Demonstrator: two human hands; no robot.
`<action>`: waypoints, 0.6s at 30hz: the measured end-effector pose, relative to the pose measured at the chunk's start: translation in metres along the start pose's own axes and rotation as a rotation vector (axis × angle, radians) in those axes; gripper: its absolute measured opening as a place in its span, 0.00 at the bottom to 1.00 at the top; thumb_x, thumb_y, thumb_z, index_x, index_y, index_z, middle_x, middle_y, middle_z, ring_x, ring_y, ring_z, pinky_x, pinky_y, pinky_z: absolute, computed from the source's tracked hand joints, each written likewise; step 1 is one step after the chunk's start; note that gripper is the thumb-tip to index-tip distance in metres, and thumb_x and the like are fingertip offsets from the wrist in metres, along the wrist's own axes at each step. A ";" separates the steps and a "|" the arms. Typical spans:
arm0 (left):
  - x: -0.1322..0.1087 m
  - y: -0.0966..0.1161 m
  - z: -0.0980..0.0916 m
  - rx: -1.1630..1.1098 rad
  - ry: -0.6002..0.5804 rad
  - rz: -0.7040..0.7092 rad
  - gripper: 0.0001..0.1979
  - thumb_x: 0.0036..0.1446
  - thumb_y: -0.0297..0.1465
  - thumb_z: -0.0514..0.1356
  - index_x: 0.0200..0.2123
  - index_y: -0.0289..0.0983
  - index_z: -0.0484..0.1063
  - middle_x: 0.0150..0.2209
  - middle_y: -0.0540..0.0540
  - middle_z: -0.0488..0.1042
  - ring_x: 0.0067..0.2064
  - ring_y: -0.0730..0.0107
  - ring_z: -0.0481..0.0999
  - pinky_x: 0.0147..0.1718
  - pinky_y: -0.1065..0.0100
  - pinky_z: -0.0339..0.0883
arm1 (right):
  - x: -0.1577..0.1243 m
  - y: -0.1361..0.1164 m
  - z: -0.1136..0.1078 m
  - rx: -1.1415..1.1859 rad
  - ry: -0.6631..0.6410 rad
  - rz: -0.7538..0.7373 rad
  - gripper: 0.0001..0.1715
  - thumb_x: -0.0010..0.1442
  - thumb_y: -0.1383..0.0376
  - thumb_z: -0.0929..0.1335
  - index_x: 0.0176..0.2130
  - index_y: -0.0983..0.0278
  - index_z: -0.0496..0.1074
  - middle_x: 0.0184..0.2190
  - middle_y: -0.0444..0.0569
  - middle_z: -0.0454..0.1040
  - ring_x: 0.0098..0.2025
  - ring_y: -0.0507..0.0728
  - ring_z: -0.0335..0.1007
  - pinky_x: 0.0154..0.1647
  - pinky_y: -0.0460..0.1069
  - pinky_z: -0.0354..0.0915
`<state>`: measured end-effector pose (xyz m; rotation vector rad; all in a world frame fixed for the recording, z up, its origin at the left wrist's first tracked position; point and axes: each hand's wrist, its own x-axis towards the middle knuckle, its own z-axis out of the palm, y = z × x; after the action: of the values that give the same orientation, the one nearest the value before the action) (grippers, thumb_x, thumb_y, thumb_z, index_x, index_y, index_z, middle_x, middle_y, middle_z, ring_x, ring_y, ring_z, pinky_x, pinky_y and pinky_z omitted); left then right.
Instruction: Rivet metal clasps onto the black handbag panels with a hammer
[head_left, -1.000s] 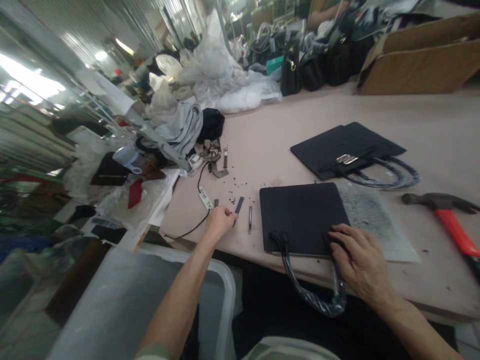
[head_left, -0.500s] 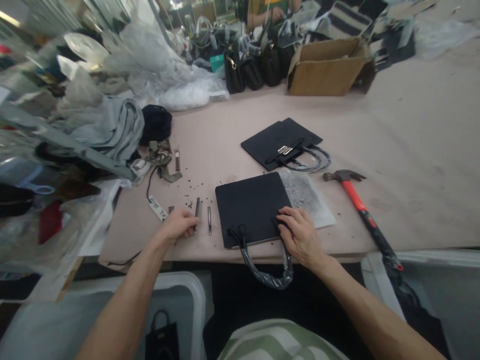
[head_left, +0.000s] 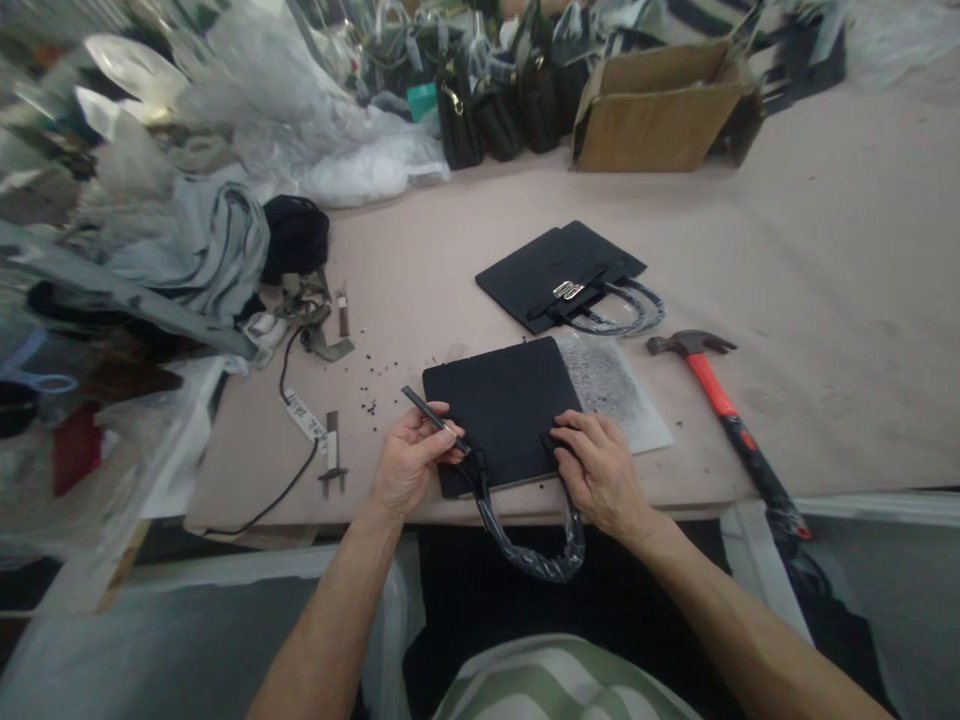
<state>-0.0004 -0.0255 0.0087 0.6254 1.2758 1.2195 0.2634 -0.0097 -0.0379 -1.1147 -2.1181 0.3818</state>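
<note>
A flat black handbag panel [head_left: 502,400] lies at the near table edge, its plastic-wrapped handle [head_left: 536,562] hanging over the edge. Pinched in my left hand [head_left: 409,455] is a slim metal punch [head_left: 426,408]. The punch slants over the panel's left side, its lower end close to the left handle tab [head_left: 472,468]. My right hand [head_left: 600,470] grips the panel's lower right edge by the other handle tab, fingers curled and hiding most of that tab. Beneath the panel's right side sits a pale, dark-speckled sheet [head_left: 619,390].
A red-and-black claw hammer [head_left: 720,400] lies to the right. Behind is another black panel with handles [head_left: 559,275]. At left are a pronged tool [head_left: 332,455], a tagged cord [head_left: 304,415] and small black bits [head_left: 371,408]. Black bags [head_left: 495,115] and a cardboard box [head_left: 660,110] stand at the back.
My left hand has picked the punch up from the table and moved right, over the panel's left side. My right hand stays on the panel. The view has tilted slightly downward.
</note>
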 end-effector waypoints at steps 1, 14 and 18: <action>0.002 -0.004 0.004 0.016 -0.011 0.000 0.28 0.39 0.34 0.75 0.43 0.35 0.71 0.31 0.48 0.81 0.25 0.73 0.78 0.25 0.72 0.74 | 0.000 0.000 0.000 0.001 -0.003 0.002 0.12 0.66 0.69 0.64 0.48 0.62 0.73 0.51 0.57 0.74 0.55 0.65 0.67 0.56 0.64 0.65; -0.008 -0.036 0.021 0.596 -0.028 0.352 0.08 0.58 0.33 0.65 0.41 0.37 0.79 0.41 0.44 0.84 0.42 0.63 0.83 0.45 0.64 0.77 | -0.001 0.001 0.001 0.002 -0.007 0.022 0.13 0.65 0.69 0.64 0.48 0.63 0.73 0.51 0.57 0.74 0.55 0.66 0.67 0.57 0.63 0.64; -0.010 -0.036 0.021 0.785 -0.060 0.442 0.08 0.60 0.33 0.63 0.40 0.39 0.80 0.42 0.45 0.84 0.43 0.62 0.83 0.47 0.64 0.76 | -0.002 0.002 0.002 0.009 -0.006 0.030 0.13 0.65 0.69 0.64 0.48 0.63 0.73 0.51 0.57 0.74 0.55 0.66 0.67 0.57 0.64 0.63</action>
<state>0.0324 -0.0403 -0.0144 1.5632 1.6128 0.9981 0.2637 -0.0100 -0.0409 -1.1430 -2.1053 0.4087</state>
